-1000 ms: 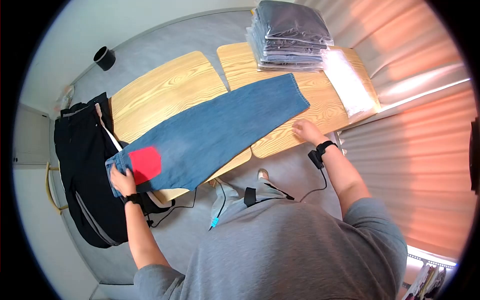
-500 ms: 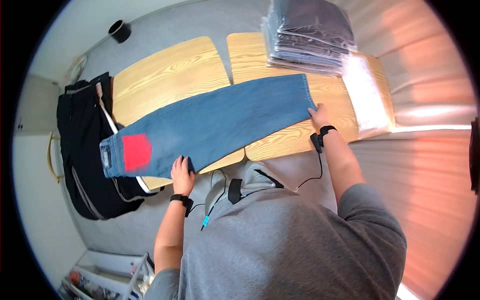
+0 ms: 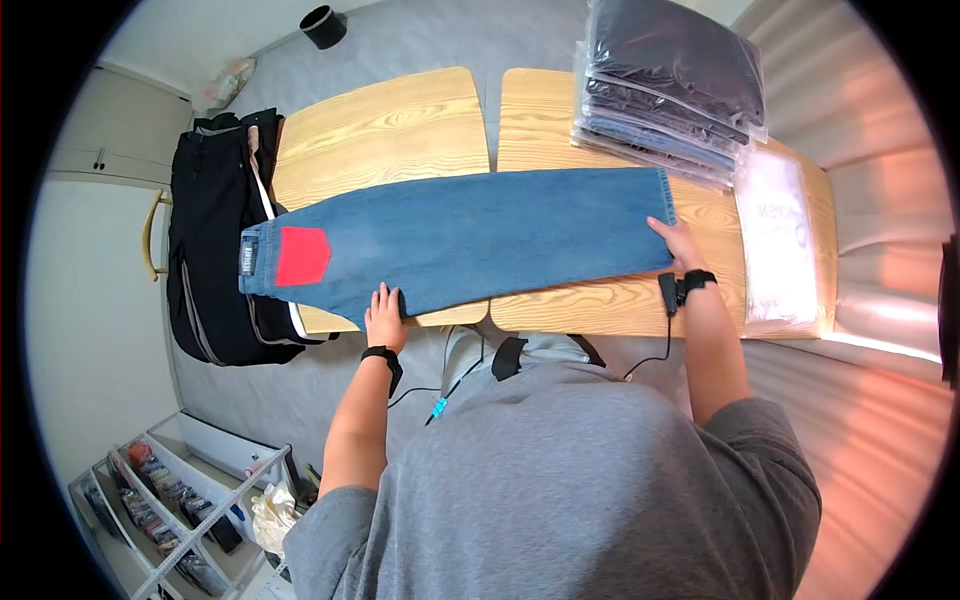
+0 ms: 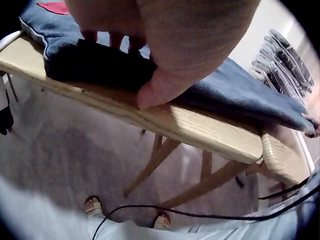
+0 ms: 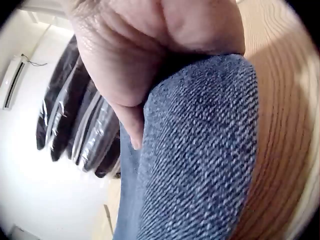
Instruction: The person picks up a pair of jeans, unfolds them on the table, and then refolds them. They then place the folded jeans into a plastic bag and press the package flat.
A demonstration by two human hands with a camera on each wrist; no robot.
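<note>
A pair of blue jeans (image 3: 480,240), folded lengthwise with a red back pocket (image 3: 302,256), lies flat across the wooden tables, waistband to the left and leg hem to the right. My left hand (image 3: 385,320) rests on the near edge by the seat, fingers extended over the denim; its thumb (image 4: 155,92) lies by the table's edge in the left wrist view. At the hem corner my right hand (image 3: 680,243) grips the leg end, thumb (image 5: 131,127) on top of the denim. The other right fingers are hidden behind the cloth.
Black trousers (image 3: 215,250) hang over the left table end. A stack of plastic-bagged garments (image 3: 670,85) stands at the back right, beside a clear plastic bag (image 3: 778,240). A gap parts the two tabletops. Cables hang from both wrists. A shelf rack (image 3: 190,510) stands lower left.
My left hand left the waistband and moved right to the near edge of the seat. My right hand reached the hem corner and took hold. The jeans now lie straighter across the tables.
</note>
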